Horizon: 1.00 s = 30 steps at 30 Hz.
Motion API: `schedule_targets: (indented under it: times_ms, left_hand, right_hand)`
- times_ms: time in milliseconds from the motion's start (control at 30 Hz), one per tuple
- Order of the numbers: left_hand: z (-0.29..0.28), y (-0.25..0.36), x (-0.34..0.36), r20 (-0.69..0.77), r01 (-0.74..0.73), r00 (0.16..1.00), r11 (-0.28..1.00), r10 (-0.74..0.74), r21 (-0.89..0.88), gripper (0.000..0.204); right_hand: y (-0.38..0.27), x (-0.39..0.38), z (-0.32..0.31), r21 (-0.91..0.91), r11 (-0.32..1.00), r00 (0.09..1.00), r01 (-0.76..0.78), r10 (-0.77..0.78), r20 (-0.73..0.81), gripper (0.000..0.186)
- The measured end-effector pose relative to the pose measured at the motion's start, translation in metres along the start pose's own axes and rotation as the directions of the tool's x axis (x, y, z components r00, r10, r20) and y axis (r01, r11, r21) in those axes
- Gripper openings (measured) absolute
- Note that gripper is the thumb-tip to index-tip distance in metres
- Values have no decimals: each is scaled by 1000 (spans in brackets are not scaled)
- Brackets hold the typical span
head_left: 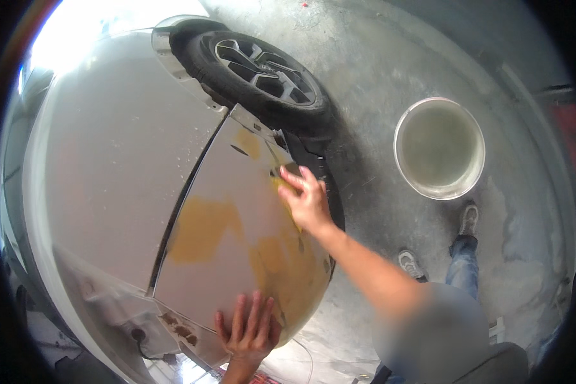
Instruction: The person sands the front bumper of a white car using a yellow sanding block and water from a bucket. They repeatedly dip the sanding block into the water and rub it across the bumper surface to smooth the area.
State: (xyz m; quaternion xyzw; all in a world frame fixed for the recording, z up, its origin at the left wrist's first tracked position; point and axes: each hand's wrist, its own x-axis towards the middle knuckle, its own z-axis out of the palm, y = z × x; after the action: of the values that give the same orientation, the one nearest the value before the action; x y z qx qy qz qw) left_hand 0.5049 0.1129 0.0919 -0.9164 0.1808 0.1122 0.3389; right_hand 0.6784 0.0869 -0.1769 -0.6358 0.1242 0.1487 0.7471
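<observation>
A car's corner panel [205,166] fills the middle of the head view, pinkish-grey with mustard-yellow patches [198,230]. Near its right edge, below the wheel, my right hand [304,198] is pressed down with curled fingers; a small dark piece shows at the fingertips, but I cannot make out whether it is held or part of the panel. My left hand [246,326] lies at the panel's lower edge, fingers spread over the surface.
The wheel [265,70] sits above the panel, and the grey bonnet [109,166] extends left. On the concrete floor [377,77] to the right stands a round bucket of cloudy water [439,147]. My shoes [468,217] show at lower right, near it.
</observation>
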Motion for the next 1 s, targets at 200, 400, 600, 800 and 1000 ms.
schedule_targets:
  times_ms: [200, 400, 600, 800, 1000]
  left_hand:
    - [2, 3, 1, -18, 2, 1000, 999, -3, -32, 35]
    - [3, 2, -5, -47, 20, 999, 996, -24, -85, 29]
    - [4, 3, 11, -144, -19, 990, 996, 6, -89, 23]
    - [9, -1, -2, -215, 3, 976, 986, -38, -164, 23]
    - [11, 7, 4, -321, -71, 947, 969, -10, -238, 28]
  right_hand:
    - [-12, -44, -22, 6, 995, 994, 101, -101, 50, 46]
    - [-12, -240, -56, -37, 975, 975, 219, -217, 54, 49]
    - [5, -100, -46, -229, 955, 972, 190, -215, -92, 46]
    - [-3, -278, -34, -137, 981, 976, 139, -159, -150, 54]
    - [-8, -119, -44, -122, 948, 944, 293, -307, -122, 43]
